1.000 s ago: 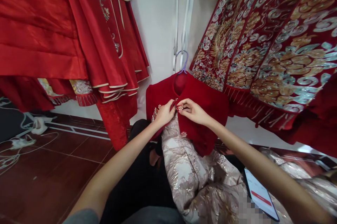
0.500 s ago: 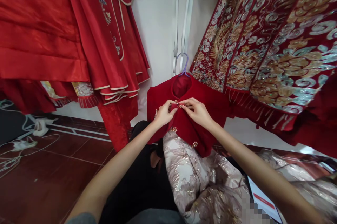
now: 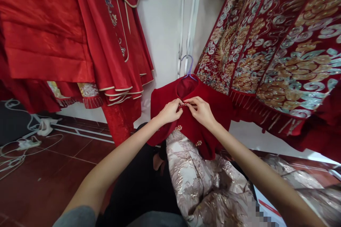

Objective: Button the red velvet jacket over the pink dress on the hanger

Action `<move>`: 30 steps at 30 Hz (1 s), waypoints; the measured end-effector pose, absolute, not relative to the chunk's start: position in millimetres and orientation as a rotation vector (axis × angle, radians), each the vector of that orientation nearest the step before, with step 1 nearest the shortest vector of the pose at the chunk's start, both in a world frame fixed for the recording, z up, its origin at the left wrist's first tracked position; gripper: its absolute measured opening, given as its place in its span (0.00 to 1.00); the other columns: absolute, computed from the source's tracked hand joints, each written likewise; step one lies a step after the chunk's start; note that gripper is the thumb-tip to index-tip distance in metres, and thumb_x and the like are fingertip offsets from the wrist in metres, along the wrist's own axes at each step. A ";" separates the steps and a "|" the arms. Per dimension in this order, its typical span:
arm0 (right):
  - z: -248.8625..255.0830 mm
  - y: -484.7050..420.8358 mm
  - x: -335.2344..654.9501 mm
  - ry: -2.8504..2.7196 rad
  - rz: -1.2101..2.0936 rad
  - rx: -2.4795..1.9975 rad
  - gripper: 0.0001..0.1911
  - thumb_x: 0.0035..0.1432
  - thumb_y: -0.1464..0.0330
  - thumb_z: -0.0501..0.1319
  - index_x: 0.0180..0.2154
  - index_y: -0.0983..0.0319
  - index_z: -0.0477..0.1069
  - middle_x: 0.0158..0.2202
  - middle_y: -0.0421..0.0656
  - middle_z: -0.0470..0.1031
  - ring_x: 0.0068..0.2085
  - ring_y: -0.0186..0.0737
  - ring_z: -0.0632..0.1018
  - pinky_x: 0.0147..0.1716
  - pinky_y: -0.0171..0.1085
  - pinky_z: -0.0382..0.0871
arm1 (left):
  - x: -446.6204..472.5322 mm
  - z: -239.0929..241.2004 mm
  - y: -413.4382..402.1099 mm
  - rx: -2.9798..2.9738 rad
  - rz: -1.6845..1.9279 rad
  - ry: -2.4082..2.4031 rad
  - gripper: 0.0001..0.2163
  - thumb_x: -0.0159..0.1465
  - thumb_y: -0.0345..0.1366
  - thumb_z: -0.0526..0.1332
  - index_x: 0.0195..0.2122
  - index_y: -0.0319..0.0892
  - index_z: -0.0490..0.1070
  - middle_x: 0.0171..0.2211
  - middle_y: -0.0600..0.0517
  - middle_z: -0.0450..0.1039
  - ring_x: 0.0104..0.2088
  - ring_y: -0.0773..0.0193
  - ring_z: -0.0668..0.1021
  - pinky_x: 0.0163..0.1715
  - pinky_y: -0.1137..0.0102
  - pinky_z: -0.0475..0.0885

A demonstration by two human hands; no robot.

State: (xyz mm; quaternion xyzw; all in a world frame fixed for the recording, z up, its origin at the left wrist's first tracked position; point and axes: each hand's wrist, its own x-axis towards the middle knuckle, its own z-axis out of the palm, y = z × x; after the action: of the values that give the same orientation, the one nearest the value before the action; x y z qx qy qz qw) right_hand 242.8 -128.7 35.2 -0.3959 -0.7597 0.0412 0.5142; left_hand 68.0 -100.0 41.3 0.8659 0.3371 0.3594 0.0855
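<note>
A short red jacket point(image 3: 165, 93) hangs on a purple hanger point(image 3: 190, 67), its collar open toward me. At the top of its front, my left hand point(image 3: 172, 111) pinches the front edge. From the other side, my right hand point(image 3: 201, 111) pinches the front edge too, and the fingertips of both hands nearly meet around a small gold button point(image 3: 184, 104). My fingers partly cover that button. Lower on the jacket sit two more gold flower-shaped buttons, one left flower button point(image 3: 178, 127) and one right flower button point(image 3: 198, 143).
Shiny pale brocade fabric point(image 3: 183, 170) lies below the jacket, across my lap. Red garments point(image 3: 125, 77) hang at the left, and an embroidered skirt point(image 3: 266, 49) with fringe at the right. White cables point(image 3: 29, 145) lie on the tiled floor. A phone point(image 3: 268, 207) shows under my right forearm.
My fingertips have come closer together over the top button, and my left hand has shifted slightly right. The whole view has moved a little; the jacket stays on its hanger.
</note>
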 end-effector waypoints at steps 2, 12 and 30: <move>35.8 -129.9 244.0 -1.820 0.104 -0.953 0.12 0.59 0.68 0.56 0.42 0.58 0.75 0.40 0.45 0.73 0.40 0.41 0.77 0.40 0.41 0.78 | 70.9 47.8 -102.6 2.616 1.084 1.069 0.06 0.59 0.31 0.56 0.37 0.41 0.68 0.35 0.48 0.74 0.32 0.61 0.75 0.35 0.68 0.69; 39.8 -124.6 249.2 -1.745 0.260 -0.939 0.09 0.54 0.65 0.62 0.37 0.59 0.76 0.37 0.43 0.74 0.35 0.38 0.78 0.37 0.41 0.78 | 75.5 56.1 -93.0 2.642 1.109 1.008 0.07 0.59 0.40 0.61 0.30 0.41 0.71 0.27 0.52 0.74 0.29 0.64 0.75 0.30 0.72 0.66; 21.7 -100.3 244.9 -1.719 0.374 -0.901 0.09 0.50 0.68 0.59 0.35 0.59 0.61 0.36 0.42 0.68 0.37 0.38 0.73 0.41 0.42 0.72 | 78.9 58.2 -94.2 2.849 0.992 0.832 0.05 0.60 0.29 0.57 0.32 0.42 0.71 0.33 0.51 0.72 0.36 0.62 0.74 0.37 0.70 0.66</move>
State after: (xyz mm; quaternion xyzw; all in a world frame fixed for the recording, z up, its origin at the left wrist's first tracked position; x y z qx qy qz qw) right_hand 244.9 -100.3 21.7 -0.3806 -0.7263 0.1582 0.5502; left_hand 78.9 -94.2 58.2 0.9104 0.2658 0.3169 0.0062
